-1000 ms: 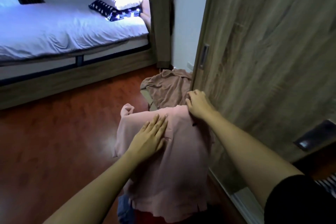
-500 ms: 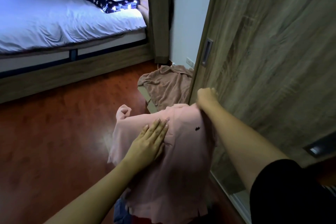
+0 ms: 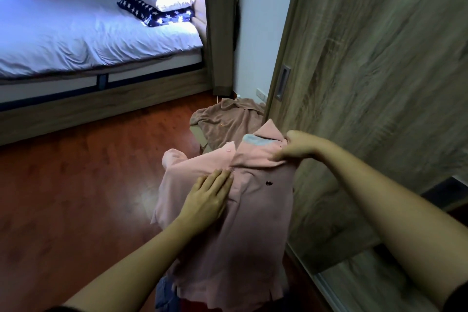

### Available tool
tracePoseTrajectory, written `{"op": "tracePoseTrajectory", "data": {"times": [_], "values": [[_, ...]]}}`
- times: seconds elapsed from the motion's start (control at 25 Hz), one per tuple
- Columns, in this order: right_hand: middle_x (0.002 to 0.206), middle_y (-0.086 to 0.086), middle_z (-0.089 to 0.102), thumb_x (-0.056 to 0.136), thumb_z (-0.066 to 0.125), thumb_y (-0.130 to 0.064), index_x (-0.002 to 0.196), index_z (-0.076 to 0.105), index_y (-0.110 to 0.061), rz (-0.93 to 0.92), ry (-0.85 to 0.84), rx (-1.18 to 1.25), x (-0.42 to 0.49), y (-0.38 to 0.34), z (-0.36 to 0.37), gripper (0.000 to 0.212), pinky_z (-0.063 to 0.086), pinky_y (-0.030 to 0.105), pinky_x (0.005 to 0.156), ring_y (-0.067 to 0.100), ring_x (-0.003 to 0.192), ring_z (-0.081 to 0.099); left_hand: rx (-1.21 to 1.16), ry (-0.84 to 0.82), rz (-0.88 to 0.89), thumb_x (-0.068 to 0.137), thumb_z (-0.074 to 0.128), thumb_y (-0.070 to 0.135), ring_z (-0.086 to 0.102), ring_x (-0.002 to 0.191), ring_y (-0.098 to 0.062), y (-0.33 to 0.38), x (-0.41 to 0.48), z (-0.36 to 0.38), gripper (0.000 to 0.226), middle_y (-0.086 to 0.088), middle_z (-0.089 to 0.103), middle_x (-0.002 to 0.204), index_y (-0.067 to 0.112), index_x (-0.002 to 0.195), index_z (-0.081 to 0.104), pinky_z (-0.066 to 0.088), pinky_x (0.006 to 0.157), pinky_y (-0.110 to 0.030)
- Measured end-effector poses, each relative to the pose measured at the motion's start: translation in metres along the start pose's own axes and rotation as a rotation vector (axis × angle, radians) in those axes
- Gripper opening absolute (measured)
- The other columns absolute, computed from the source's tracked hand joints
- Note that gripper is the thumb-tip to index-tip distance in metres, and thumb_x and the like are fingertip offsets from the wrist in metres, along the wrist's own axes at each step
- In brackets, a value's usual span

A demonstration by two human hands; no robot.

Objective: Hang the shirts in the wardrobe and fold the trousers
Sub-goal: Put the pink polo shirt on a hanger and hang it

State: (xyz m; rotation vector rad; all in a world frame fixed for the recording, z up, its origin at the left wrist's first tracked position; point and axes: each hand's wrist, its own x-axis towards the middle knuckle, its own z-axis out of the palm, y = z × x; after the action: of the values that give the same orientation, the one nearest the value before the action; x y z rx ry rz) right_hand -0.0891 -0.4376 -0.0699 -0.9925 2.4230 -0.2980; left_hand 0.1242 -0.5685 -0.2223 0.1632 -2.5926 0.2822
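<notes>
A pink polo shirt hangs in front of me, front side up, with a small dark logo on its chest. My right hand grips its collar at the right side, and the collar stands turned up with a light blue lining showing. My left hand lies flat on the shirt's chest below the button placket, fingers straight. A brown shirt lies crumpled on the floor beyond the pink one. The wooden sliding wardrobe door stands just right of my right hand.
A bed with white bedding and pillows fills the upper left, on a wooden frame. Red-brown wooden floor spreads out to the left. Blue fabric peeks out under the pink shirt's hem. A door track runs along the floor at lower right.
My right hand has pulled the collar up and to the right, so the collar and its blue lining now show. My left hand stays flat on the chest.
</notes>
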Motion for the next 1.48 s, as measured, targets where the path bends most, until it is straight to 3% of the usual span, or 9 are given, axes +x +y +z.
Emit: {"op": "tracePoseTrajectory", "data": {"times": [0.2,0.44,0.6,0.8,0.92,1.04,1.24,1.36,1.48], "values": [[0.110,-0.001,0.062,0.088,0.054,-0.012,0.110,0.057,-0.030,-0.382,0.093,0.042,-0.015,-0.008,0.008,0.029,0.042,0.029,0.082,0.016,0.102,0.057,0.007,-0.136,-0.026,0.073,0.041,0.026,0.053,0.122,-0.031,0.007,-0.006,0.004,0.060,-0.013,0.054,0.134,0.005,0.128,0.056,0.031,0.102,-0.042],[0.091,0.000,0.052,0.068,0.050,-0.015,0.078,0.048,-0.037,-0.570,0.153,0.024,-0.036,0.010,0.013,0.024,0.039,0.025,0.072,0.015,0.085,0.051,-0.156,-0.067,-0.073,0.071,0.041,0.028,0.060,0.108,-0.033,0.006,-0.002,-0.013,0.055,-0.014,0.061,0.123,0.007,0.117,0.064,0.048,0.089,-0.040],[0.077,-0.003,0.043,0.084,0.041,-0.027,0.066,0.044,-0.017,-0.403,0.140,0.198,-0.039,0.009,0.016,0.020,0.033,0.025,0.067,0.008,0.071,0.041,-0.766,0.148,-0.679,0.082,0.038,0.035,0.054,0.094,-0.033,-0.010,0.064,-0.044,0.041,-0.013,0.059,0.099,0.003,0.097,0.058,0.039,0.079,-0.036],[0.074,-0.005,0.042,0.088,0.044,-0.024,0.065,0.045,-0.017,-0.321,0.224,0.408,-0.028,0.005,0.020,0.024,0.036,0.019,0.066,0.001,0.062,0.041,-0.569,-0.682,-0.858,0.084,0.058,0.044,0.046,0.123,-0.037,-0.033,0.143,-0.037,0.072,-0.019,0.045,0.138,0.005,0.139,0.033,0.040,0.095,-0.037],[0.077,-0.008,0.041,0.083,0.055,-0.015,0.071,0.052,-0.021,-0.347,0.201,0.243,-0.028,0.010,0.013,0.014,0.035,0.020,0.068,0.009,0.074,0.043,-0.560,-0.442,-1.020,0.086,0.054,0.024,0.052,0.114,-0.038,-0.038,0.139,-0.033,0.043,-0.021,0.052,0.128,0.003,0.125,0.050,0.044,0.089,-0.037],[0.096,-0.009,0.046,0.067,0.062,-0.010,0.105,0.060,-0.022,-0.363,0.004,0.026,-0.027,0.013,0.004,0.040,0.041,0.019,0.077,0.010,0.089,0.049,-1.027,-0.101,-1.429,0.063,0.062,0.018,0.062,0.094,-0.035,-0.058,0.129,-0.052,0.049,-0.017,0.063,0.105,0.004,0.110,0.060,0.051,0.076,-0.034],[0.089,-0.001,0.062,0.069,0.071,-0.043,0.097,0.066,-0.018,-0.128,0.047,0.872,-0.030,-0.006,-0.004,0.038,0.043,0.026,0.072,0.009,0.074,0.055,-2.055,0.253,-1.395,0.063,0.047,0.005,0.062,0.061,-0.019,-0.047,0.077,-0.092,0.027,-0.006,0.067,0.072,0.006,0.084,0.064,0.053,0.063,-0.024],[0.105,0.000,0.057,0.069,0.076,-0.007,0.101,0.060,-0.015,-0.108,0.296,0.599,-0.030,-0.011,0.007,0.037,0.043,0.023,0.072,0.011,0.090,0.054,-1.924,0.217,-1.317,0.086,0.057,0.023,0.067,0.084,-0.017,-0.040,0.039,-0.089,0.022,-0.004,0.072,0.096,0.015,0.101,0.070,0.053,0.077,-0.030],[0.105,0.002,0.053,0.072,0.060,0.003,0.098,0.056,-0.016,-0.120,0.410,0.516,-0.030,-0.020,0.021,0.032,0.038,0.020,0.070,0.014,0.091,0.050,-1.234,0.121,-1.390,0.069,0.066,0.023,0.057,0.097,-0.027,-0.037,0.014,-0.066,0.039,-0.013,0.062,0.110,0.013,0.107,0.059,0.045,0.080,-0.033]]}}
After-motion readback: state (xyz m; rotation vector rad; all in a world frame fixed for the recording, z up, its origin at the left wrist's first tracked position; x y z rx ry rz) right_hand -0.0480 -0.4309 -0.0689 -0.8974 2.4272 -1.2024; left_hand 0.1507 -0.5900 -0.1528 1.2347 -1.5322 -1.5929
